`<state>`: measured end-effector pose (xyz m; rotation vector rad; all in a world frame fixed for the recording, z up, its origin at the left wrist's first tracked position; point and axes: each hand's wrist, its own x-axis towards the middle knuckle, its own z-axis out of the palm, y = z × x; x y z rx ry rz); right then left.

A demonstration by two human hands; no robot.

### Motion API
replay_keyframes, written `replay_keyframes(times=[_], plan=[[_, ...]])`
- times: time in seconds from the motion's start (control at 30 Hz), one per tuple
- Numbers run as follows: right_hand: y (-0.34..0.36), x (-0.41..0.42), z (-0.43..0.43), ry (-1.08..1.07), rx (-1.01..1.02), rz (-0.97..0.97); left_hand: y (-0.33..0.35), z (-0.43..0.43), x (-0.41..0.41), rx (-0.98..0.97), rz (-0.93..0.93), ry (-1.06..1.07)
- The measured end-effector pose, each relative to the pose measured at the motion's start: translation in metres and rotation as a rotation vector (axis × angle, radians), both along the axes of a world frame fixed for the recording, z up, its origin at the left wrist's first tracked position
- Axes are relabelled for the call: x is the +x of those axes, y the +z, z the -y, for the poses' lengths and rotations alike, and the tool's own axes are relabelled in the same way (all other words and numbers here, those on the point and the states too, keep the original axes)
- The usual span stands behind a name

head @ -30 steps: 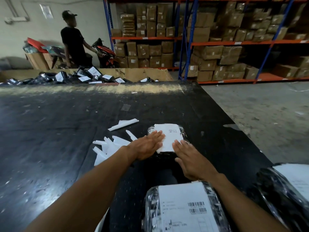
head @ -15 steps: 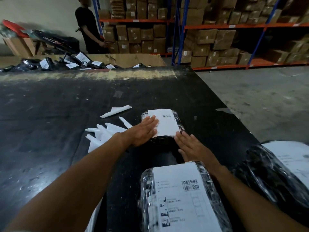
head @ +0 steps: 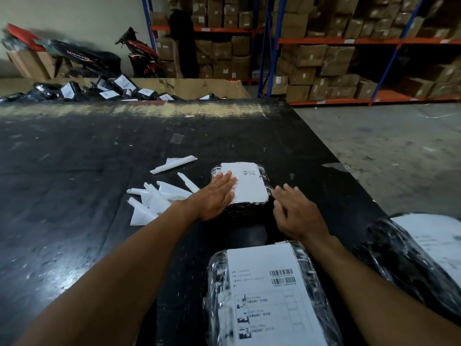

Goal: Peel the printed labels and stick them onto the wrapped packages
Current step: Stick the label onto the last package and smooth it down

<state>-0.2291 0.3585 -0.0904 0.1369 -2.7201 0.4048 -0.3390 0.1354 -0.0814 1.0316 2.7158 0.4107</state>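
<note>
Two big things fill our view: the black table (head: 74,196) and, beyond it, blue-and-orange shelving (head: 324,58) stacked with brown cartons. At the table's far edge a cardboard bin (head: 199,86) holds a heap of labelled black parcels (head: 107,91). A red-and-black scooter (head: 139,53) is parked behind it, and a person in black (head: 183,38) stands at the shelves.

Closest to us lies a large wrapped package (head: 217,295). Its printed label (head: 269,295) carries two barcodes at the upper right, but the rows of small print are too fine for us to read. A second wrapped package (head: 389,258) sits at the right edge.

The small wrapped package (head: 264,176) lies mid-table, its label (head: 249,191) already on top with a barcode near the far corner. Our left hand (head: 212,201) presses flat on the label's left side, fingers straight and together. Our right hand (head: 296,213) hovers just right of the package with its fingers loosely spread, holding nothing. Peeled backing scraps (head: 154,198) lie scattered to the left.

Half a second ago the right fingertips rested on the package's near edge; now they sit off to its side. The left hand has slid further across the label.
</note>
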Motion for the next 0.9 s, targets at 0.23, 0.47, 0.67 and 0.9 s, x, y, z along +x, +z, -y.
replay_keyframes(times=[0.23, 0.47, 0.67, 0.9], plan=[[0.032, -0.046, 0.017, 0.048, -0.079, 0.365, 0.001, 0.0, 0.0, -0.044, 0.008, 0.002], [0.022, -0.055, 0.013, 0.08, 0.02, 0.539, 0.001, 0.001, 0.0, -0.035, 0.01, -0.009], [0.017, -0.054, 0.012, 0.096, 0.028, 0.518, -0.004, -0.001, 0.01, -0.063, -0.164, -0.012], [0.021, -0.057, 0.008, 0.104, 0.035, 0.538, -0.025, 0.042, 0.046, -0.143, -0.506, -0.182]])
